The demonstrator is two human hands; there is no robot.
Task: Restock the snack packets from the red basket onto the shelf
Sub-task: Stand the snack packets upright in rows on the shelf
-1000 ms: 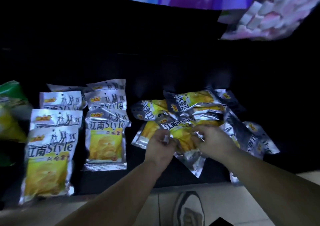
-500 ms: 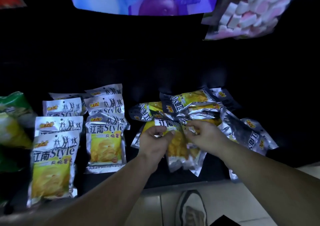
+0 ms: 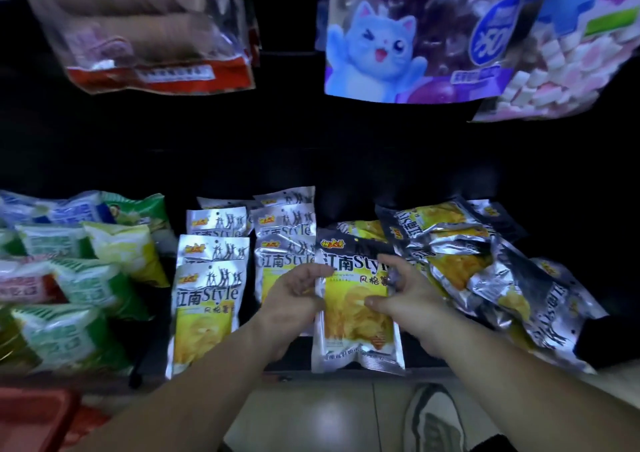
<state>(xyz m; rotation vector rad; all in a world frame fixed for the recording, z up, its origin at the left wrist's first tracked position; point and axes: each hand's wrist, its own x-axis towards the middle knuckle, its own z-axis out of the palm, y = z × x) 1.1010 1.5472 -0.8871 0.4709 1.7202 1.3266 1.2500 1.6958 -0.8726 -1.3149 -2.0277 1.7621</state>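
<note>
A silver and yellow chip packet [image 3: 353,316] lies upright at the front of the dark shelf [image 3: 349,373]. My left hand [image 3: 294,299] grips its left edge and my right hand [image 3: 408,295] pinches its right edge. Two neat rows of the same packets [image 3: 207,299] lie to its left. A loose heap of the same packets [image 3: 485,264] is piled to its right. A corner of the red basket [image 3: 31,417] shows at the bottom left.
Green and white snack bags [image 3: 79,278] fill the shelf's left end. Large hanging bags [image 3: 398,36] and a red-edged clear bag [image 3: 149,29] hang overhead. Below the shelf edge are tiled floor and a shoe [image 3: 433,420].
Both hands pulled one packet out of the jumbled heap and turned it upright, face up. The view tilted up, and shifted left to show the green bags and the red basket.
</note>
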